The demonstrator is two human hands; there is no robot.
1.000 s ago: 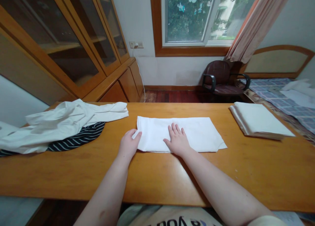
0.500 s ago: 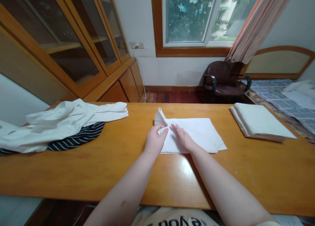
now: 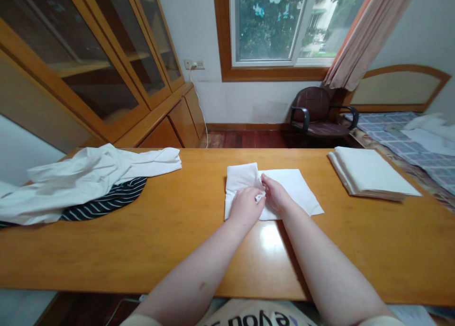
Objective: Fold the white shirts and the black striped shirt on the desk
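A white folded cloth (image 3: 298, 188) lies on the wooden table in front of me, perhaps a garment. Its left part is turned over to the right, making a doubled flap (image 3: 242, 174). My left hand (image 3: 248, 205) is closed on the flap's edge, and a bit of fabric pokes out between thumb and fingers. Close beside it, my right hand (image 3: 277, 194) has its fingers curled at the same edge, near the flap's far corner. The undersides of the right fingers are partly hidden.
At the left lies a crumpled white garment (image 3: 88, 174) over a black striped cloth (image 3: 110, 200). A stack of folded white cloths (image 3: 373, 172) sits at the right of the table (image 3: 159, 250). Beyond are a chair (image 3: 313, 110), a glass-door cabinet (image 3: 106, 70) and a bed (image 3: 401, 131).
My left hand has carried the cloth's left edge over to the right, so the flap now lies folded across. My right hand has gone from flat on the cloth to curled at the flap's edge.
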